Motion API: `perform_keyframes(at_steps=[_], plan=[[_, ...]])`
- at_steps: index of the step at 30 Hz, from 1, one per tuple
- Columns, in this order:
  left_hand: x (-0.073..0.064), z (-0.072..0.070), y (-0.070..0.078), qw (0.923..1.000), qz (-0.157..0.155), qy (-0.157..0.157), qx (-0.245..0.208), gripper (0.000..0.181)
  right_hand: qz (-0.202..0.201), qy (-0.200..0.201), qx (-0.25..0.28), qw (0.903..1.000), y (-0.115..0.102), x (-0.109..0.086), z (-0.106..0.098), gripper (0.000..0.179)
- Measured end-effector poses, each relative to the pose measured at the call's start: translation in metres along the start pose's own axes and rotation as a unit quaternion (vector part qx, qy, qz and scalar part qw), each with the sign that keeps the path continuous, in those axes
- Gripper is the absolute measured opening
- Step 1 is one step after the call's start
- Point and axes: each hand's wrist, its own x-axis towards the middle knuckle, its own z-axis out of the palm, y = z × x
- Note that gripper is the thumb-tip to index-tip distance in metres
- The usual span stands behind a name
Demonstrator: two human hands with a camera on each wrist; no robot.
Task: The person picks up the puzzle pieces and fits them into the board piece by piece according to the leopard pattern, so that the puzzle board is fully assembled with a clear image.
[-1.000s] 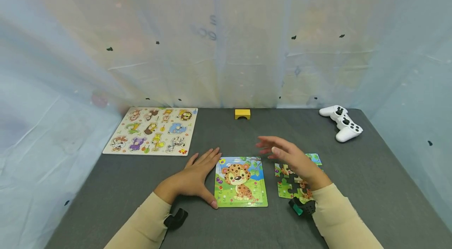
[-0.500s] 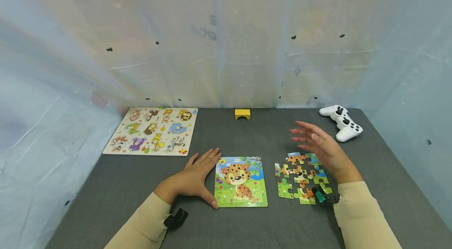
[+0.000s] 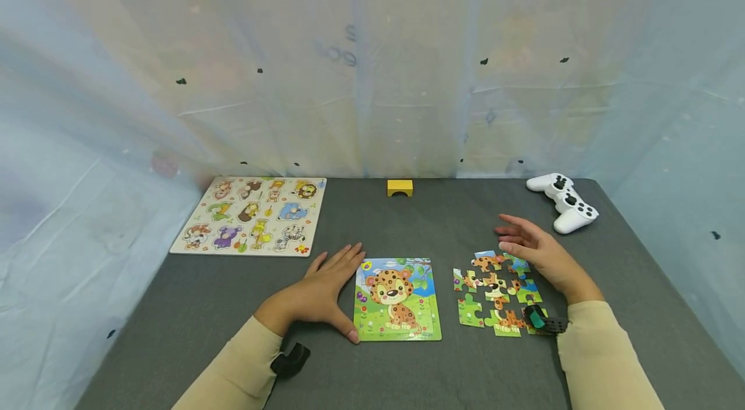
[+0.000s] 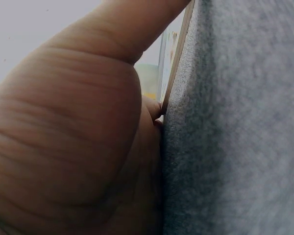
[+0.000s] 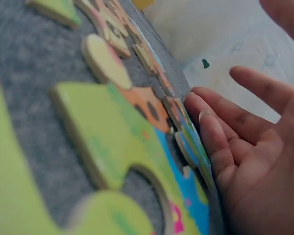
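Observation:
My left hand [image 3: 317, 293] rests on the table along the left side of a square leopard puzzle board [image 3: 398, 300], thumb at its lower left corner and fingertips at its upper left corner. In the left wrist view the palm [image 4: 73, 132] fills the left half, with the board's thin edge beyond it. My right hand [image 3: 538, 258] is beside the upper right of a loose group of leopard jigsaw pieces [image 3: 495, 290], its fingers loosely bent and holding nothing. The right wrist view shows its fingertips close to the blue-green pieces [image 5: 188, 142] at the group's edge.
A white animal peg-puzzle board [image 3: 250, 216] lies at the back left. A yellow arch block [image 3: 399, 188] stands at the back middle, and a white game controller [image 3: 562, 203] lies at the back right. Pale plastic sheeting [image 3: 407, 74] closes off the table's back and sides.
My right hand has moved from above the gap between board and pieces rightward to the pieces' right side, then lowered slightly. The left hand has stayed in place.

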Motion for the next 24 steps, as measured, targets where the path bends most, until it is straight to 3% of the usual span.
perform_keyframes(at_steps=[5,11,16,24], plan=[[0.000,0.000,0.000,1.0000,0.001,0.001,0.005,0.156,0.010,-0.030,-0.081,0.9962,-0.001,0.001,0.002,0.071],[0.000,0.001,-0.001,0.9999,0.001,0.004,0.012,0.156,0.020,-0.067,-0.154,0.9857,-0.013,0.004,0.010,0.041],[0.000,0.001,-0.001,0.9999,0.006,0.006,0.008,0.156,0.024,-0.056,-0.185,0.9809,-0.020,0.007,0.016,0.020],[-0.001,0.000,-0.001,0.9999,0.010,0.007,0.004,0.155,0.046,-0.026,-0.189,0.9805,-0.029,0.011,0.023,0.019]])
